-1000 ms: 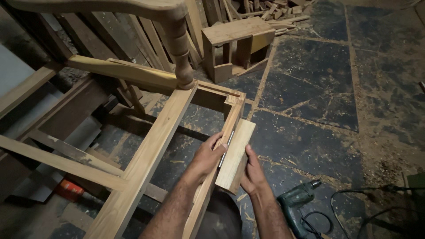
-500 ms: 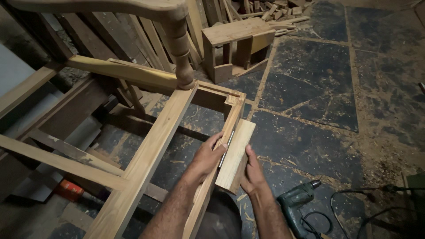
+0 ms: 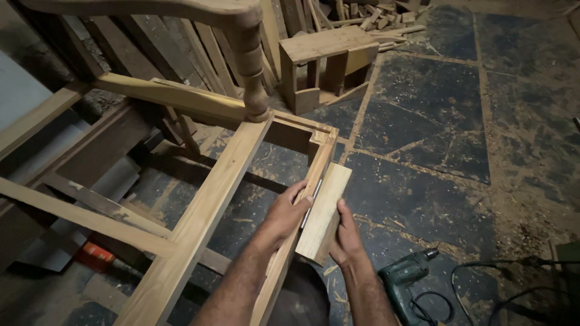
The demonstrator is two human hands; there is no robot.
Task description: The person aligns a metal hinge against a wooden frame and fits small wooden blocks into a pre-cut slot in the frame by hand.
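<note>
A pale rectangular wood block [image 3: 325, 210] lies against the outer side of the front rail [image 3: 314, 175] of an unfinished wooden chair frame. My right hand [image 3: 345, 238] holds the block from below and from the right. My left hand [image 3: 285, 211] rests on the rail, fingers curled over it and touching the block's left edge. A thin metal strip [image 3: 309, 202] shows between the block and the rail. The frame's side rail [image 3: 211, 211] runs from the lower left up to a turned post [image 3: 251, 66].
A green electric drill [image 3: 403, 281] with a black cord lies on the floor at my lower right. A small wooden stool [image 3: 326, 66] stands at the back amid offcuts. Planks lean at the left. The dark stone floor is dusted with sawdust.
</note>
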